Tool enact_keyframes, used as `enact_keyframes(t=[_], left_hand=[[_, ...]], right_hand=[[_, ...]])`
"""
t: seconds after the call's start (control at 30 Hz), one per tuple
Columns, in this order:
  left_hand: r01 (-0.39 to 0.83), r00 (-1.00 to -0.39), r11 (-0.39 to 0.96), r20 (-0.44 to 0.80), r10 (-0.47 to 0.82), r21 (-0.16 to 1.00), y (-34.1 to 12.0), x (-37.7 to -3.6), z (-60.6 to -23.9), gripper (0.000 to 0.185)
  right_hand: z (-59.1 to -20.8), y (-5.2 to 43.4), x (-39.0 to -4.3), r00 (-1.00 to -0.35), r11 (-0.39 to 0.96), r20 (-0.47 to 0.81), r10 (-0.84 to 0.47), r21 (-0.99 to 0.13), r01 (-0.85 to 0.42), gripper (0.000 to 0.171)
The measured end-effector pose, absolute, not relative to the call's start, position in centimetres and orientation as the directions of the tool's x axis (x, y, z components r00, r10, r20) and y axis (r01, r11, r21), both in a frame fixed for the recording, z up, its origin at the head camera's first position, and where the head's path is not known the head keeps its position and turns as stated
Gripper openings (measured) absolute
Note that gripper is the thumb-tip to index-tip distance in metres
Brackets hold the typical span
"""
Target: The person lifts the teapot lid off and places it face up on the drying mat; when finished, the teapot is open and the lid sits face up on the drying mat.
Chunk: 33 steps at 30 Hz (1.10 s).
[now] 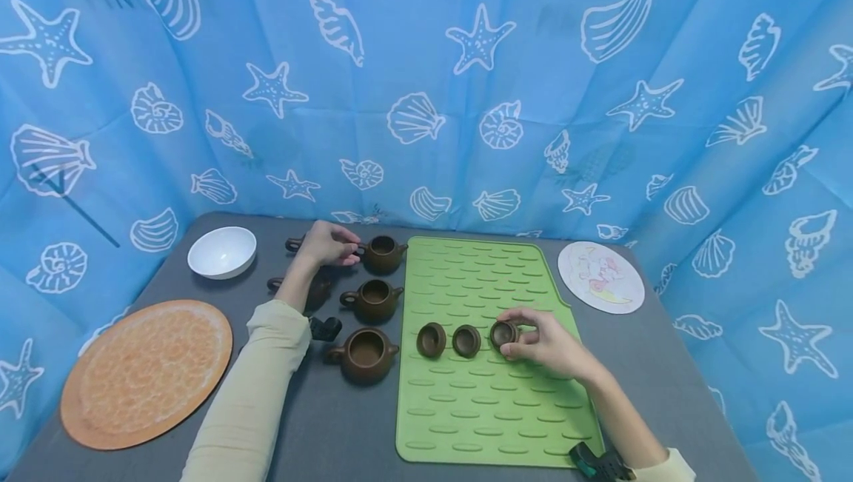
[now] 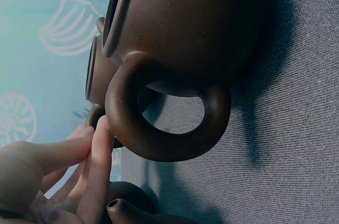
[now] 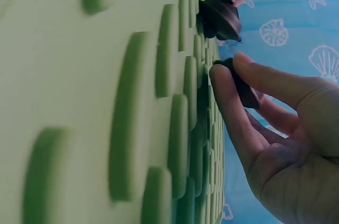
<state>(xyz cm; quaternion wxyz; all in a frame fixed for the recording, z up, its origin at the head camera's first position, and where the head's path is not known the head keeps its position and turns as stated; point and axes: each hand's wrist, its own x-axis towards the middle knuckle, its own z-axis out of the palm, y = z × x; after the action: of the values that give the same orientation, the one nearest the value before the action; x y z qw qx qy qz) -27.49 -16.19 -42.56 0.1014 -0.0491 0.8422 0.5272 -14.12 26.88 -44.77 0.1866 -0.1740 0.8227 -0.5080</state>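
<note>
My left hand [image 1: 328, 243] pinches the handle of the farthest brown teapot [image 1: 383, 255] between thumb and fingertips. This teapot has no lid on. In the left wrist view, the handle of the middle teapot [image 2: 175, 147] looms in front of it. My right hand [image 1: 543, 341] grips a small round brown teapot lid [image 1: 503, 333] by its sides, hollow face up, low over the green mat [image 1: 466, 430]. Two similar lids, one in the middle [image 1: 466, 341] and one at the left [image 1: 431, 340], lie hollow side up in a row beside it.
The nearest lidless teapot [image 1: 365, 356] stands left of the mat. More teapots [image 1: 320, 293] are partly hidden behind my left forearm. A white bowl [image 1: 222, 252] and a round orange-brown mat [image 1: 149, 375] lie at the left; a round printed mat [image 1: 601, 277] is at the back right.
</note>
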Motion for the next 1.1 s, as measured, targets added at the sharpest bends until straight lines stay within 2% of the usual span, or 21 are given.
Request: enact_keyframes(t=[0.47, 1.1], left_hand=[[-0.183, -0.976, 0.432, -0.215, 0.027, 0.883, -16.27, -27.36, -42.62, 0.021], [-0.192, -0.972, 0.438, -0.233, 0.042, 0.878, -16.32, -27.23, -42.38, 0.022]], right_hand=[[-45.17, 26.82, -14.03, -0.822, 0.444, -0.161, -0.546, -0.888, -0.121, 0.058], [-45.07, 26.92, -14.12, -0.814, 0.502, -0.101, -0.572, -0.828, -0.25, 0.062]])
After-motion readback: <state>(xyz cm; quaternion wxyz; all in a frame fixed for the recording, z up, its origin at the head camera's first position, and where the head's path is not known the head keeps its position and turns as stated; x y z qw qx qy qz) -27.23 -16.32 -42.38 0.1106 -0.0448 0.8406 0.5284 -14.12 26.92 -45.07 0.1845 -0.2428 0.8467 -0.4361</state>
